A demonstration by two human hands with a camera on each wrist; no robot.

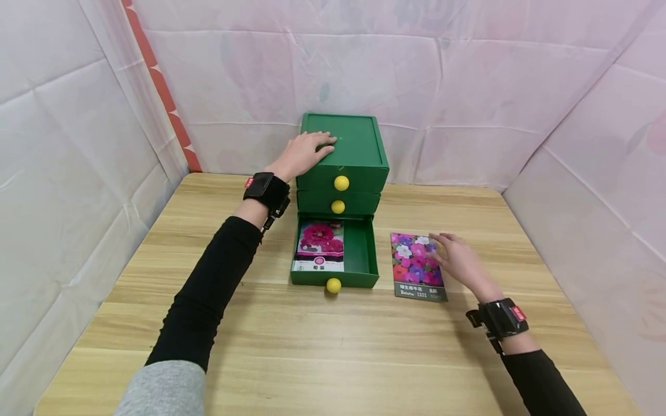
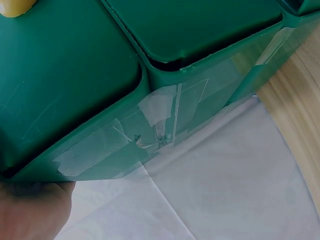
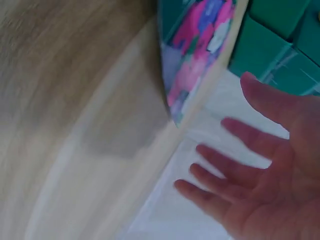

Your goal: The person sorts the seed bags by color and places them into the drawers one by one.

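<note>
White sheeting walls a wooden tabletop (image 1: 322,346) where a flower-printed seed packet (image 1: 418,266) lies flat beside a green drawer chest (image 1: 340,156), the right hand (image 1: 460,261) hovering at its edge, fingers spread, the left hand (image 1: 303,153) resting flat atop the chest.
</note>
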